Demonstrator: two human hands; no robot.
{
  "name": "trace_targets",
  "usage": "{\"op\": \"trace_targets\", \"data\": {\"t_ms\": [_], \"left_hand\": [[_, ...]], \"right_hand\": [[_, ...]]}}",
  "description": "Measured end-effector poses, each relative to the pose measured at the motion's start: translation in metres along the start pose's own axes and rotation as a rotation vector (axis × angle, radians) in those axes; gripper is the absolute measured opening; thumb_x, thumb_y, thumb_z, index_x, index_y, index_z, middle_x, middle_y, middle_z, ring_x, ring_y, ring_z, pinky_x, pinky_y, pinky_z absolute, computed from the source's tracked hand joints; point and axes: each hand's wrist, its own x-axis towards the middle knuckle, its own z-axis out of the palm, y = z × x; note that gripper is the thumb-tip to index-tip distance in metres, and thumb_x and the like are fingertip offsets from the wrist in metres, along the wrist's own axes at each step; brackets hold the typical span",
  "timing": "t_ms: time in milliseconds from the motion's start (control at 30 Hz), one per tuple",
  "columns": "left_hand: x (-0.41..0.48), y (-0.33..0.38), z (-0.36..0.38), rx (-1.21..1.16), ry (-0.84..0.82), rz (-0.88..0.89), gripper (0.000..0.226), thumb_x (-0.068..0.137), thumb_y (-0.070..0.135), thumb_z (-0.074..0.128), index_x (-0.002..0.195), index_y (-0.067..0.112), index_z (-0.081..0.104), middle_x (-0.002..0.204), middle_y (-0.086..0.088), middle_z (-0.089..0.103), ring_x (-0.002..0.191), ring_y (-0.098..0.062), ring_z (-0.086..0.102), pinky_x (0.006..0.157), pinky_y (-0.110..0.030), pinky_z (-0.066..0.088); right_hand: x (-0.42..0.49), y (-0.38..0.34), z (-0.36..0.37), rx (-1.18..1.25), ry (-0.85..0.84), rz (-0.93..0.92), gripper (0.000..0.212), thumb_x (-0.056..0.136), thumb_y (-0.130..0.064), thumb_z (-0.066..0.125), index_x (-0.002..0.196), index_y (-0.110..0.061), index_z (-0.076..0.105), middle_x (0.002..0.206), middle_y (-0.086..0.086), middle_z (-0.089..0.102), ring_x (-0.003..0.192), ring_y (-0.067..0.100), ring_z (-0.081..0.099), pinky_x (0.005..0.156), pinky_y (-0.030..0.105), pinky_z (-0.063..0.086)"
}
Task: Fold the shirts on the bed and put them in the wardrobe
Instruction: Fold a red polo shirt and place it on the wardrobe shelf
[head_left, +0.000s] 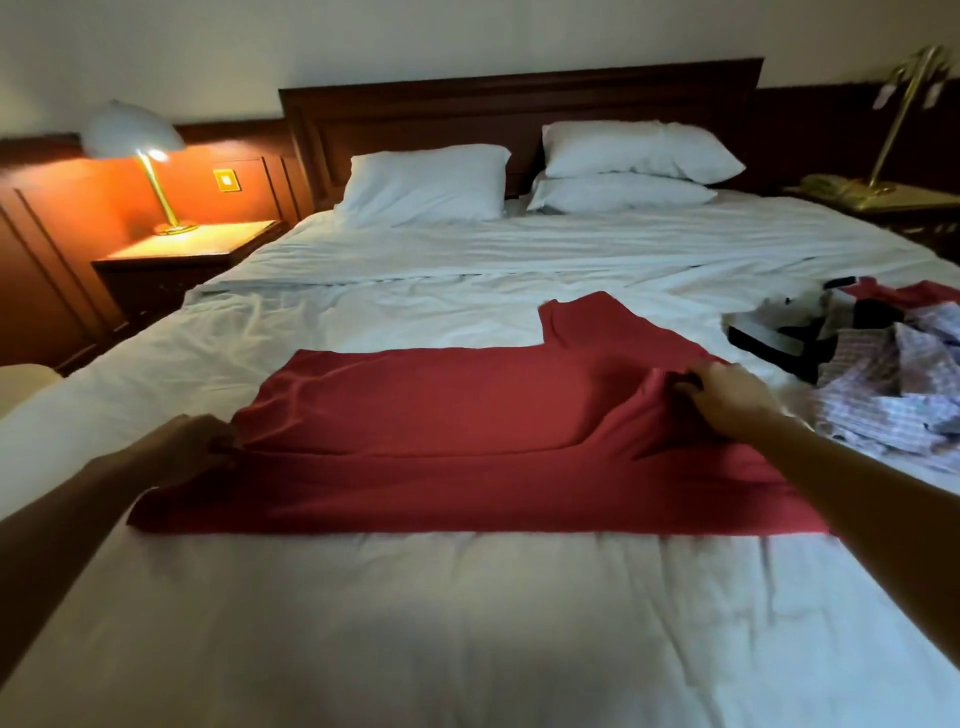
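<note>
A: Where is the red shirt?
B: Flat across the white bed. The left grip pinches its left edge; the right grip clutches a raised fold. A heap of shirts lies just beyond.

The red shirt is a soft, matt cloth lying in smooth folds. The bed sheet under it is white matt cloth, finely creased, like the plain white cases of the pillows. The headboard and nightstand are dark varnished wood with a low sheen, the nightstand's top glossy under the lamp, whose stem and foot look like polished brass and whose smooth pale shade is perhaps painted metal or glass; the crumpled striped shirts are thin, matt woven cloth.
</note>
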Motion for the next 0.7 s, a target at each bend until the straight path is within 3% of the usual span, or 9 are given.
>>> {"op": "trace_targets", "data": {"t_ms": [133, 300, 400, 467, 533, 633, 700], "left_hand": [[0.003, -0.012, -0.005, -0.043, -0.040, -0.063, 0.024, 0.084, 0.032, 0.079, 0.104, 0.020, 0.075, 0.104, -0.005, 0.070, 0.094, -0.022, 0.062, 0.082, -0.033, 0.048], [0.003, -0.012, -0.015, -0.020, -0.003, -0.058, 0.016, 0.080, 0.042, 0.079, 0.087, 0.029, 0.073, 0.091, 0.000, 0.071, 0.084, -0.018, 0.062, 0.076, -0.036, 0.050], [0.002, -0.003, -0.012, -0.167, 0.054, -0.086, 0.014, 0.081, 0.035, 0.080, 0.091, 0.029, 0.072, 0.099, -0.008, 0.072, 0.089, -0.021, 0.063, 0.078, -0.035, 0.047], [0.001, 0.004, -0.012, -0.338, 0.016, -0.213, 0.033, 0.079, 0.042, 0.080, 0.106, 0.028, 0.067, 0.109, -0.009, 0.067, 0.100, -0.026, 0.061, 0.080, -0.034, 0.045], [-0.009, 0.011, -0.016, -0.485, -0.147, -0.362, 0.056, 0.072, 0.047, 0.086, 0.119, 0.034, 0.057, 0.122, -0.003, 0.051, 0.116, -0.029, 0.052, 0.088, -0.037, 0.047], [-0.029, 0.010, -0.018, -0.781, -0.375, -0.419, 0.075, 0.071, 0.018, 0.090, 0.130, 0.037, 0.048, 0.133, 0.003, 0.036, 0.123, -0.028, 0.044, 0.091, -0.038, 0.048], [-0.038, 0.000, -0.015, -0.768, -0.352, -0.407, 0.071, 0.071, 0.009, 0.087, 0.129, 0.033, 0.054, 0.135, 0.000, 0.042, 0.116, -0.027, 0.050, 0.085, -0.035, 0.051]], "right_hand": [[0.007, -0.002, 0.015, -0.024, 0.031, -0.066, 0.028, 0.098, -0.044, 0.053, 0.103, -0.018, 0.058, 0.104, 0.017, 0.068, 0.100, 0.038, 0.062, 0.082, 0.044, 0.047], [0.011, 0.005, 0.022, -0.090, -0.025, -0.111, 0.039, 0.096, -0.051, 0.052, 0.117, -0.019, 0.057, 0.119, 0.014, 0.064, 0.107, 0.037, 0.061, 0.093, 0.046, 0.039], [0.012, -0.002, 0.023, -0.150, 0.141, -0.135, 0.033, 0.094, -0.039, 0.060, 0.119, -0.017, 0.057, 0.120, 0.018, 0.056, 0.110, 0.039, 0.055, 0.097, 0.052, 0.035], [0.004, -0.018, 0.022, -0.224, 0.190, -0.178, 0.046, 0.093, -0.037, 0.062, 0.134, -0.021, 0.052, 0.133, 0.019, 0.046, 0.121, 0.039, 0.043, 0.102, 0.056, 0.031], [-0.013, -0.045, 0.021, -0.178, 0.062, -0.276, 0.057, 0.097, -0.046, 0.051, 0.150, -0.032, 0.036, 0.154, 0.011, 0.029, 0.141, 0.032, 0.025, 0.111, 0.054, 0.022], [-0.052, -0.091, 0.033, 0.032, -0.246, -0.377, 0.066, 0.095, -0.068, 0.028, 0.155, -0.042, 0.017, 0.166, -0.004, 0.005, 0.153, 0.017, 0.000, 0.119, 0.051, 0.013], [-0.078, -0.115, 0.052, 0.037, -0.350, -0.381, 0.101, 0.068, -0.093, -0.007, 0.155, -0.045, 0.005, 0.166, -0.006, -0.005, 0.152, 0.016, -0.008, 0.122, 0.047, 0.004]]}}
